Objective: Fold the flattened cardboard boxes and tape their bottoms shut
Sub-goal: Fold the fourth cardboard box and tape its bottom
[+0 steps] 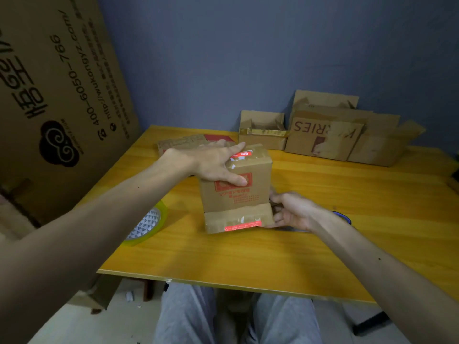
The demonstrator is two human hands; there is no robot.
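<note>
Cardboard box (pixel 238 192) stands upright at the middle of the yellow table (pixel 248 256); small, brown, red print on its near face; its top is closed, with clear tape and a red label across it; one flap (pixel 236 220) at its base is folded out toward the person and lies on the tabletop, a red strip along its edge.

Left hand (pixel 216 162): laid flat on the box top, fingers straight and spread, thumb stretched down onto the upper near face; pressing, not clenched.

Right hand (pixel 290 212): at the box's lower right corner, fingers curled, thumb and fingertips grasping the side flap there; the exact contact is partly hidden by the box edge.

Tape roll (pixel 149 224): yellow-green, lying on the table to the left of the box, well apart from it, partly covered by the left forearm.

Flattened cardboard (pixel 183 142): on the table behind the box, to its left, partly behind the left hand.

Three open boxes in a row behind the box, to its right, against the blue wall: a small one (pixel 263 135); a larger one with inverted red letters (pixel 323 135); a third (pixel 382 145) at the far right.

Large printed cardboard sheet (pixel 62 83): leaning, far left of the box.

Blue-rimmed object (pixel 344 216): right of the box, mostly hidden under the right wrist; cannot identify.
</note>
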